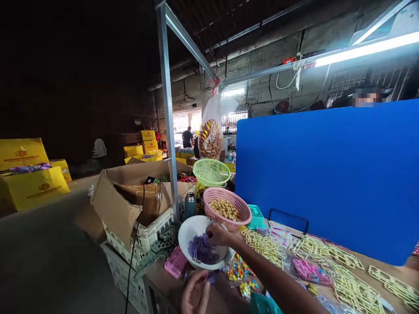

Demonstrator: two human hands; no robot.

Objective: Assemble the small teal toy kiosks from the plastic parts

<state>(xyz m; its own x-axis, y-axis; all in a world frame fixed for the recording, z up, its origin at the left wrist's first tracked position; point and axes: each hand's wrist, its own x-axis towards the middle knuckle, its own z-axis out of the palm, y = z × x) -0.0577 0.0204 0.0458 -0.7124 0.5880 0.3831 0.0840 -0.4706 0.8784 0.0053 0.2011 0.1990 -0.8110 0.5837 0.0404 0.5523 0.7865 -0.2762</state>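
Observation:
A white bowl (183,237) stands near the table's left end, with a heap of small purple plastic pieces (201,250) inside. My right hand (218,234) reaches over the bowl's far right side, its fingers bent together at the edge of the heap; whatever is between them is hidden. In front of the bowl, at the bottom of the view, my left hand (195,294) is loosely cupped, thumb apart from the fingers, with nothing visible in it. Close to its fingertips a small purple piece (211,278) lies on the table. A pink plastic case (176,262) is left of the bowl.
Behind the bowl stand a pink basket (244,208) of tan pieces, a green basket (211,172) and a flask (190,206). Pale yellow frames (353,283) and bagged colourful pieces (240,270) cover the right. A blue panel (327,174) borders the table; a metal post (168,109) rises left.

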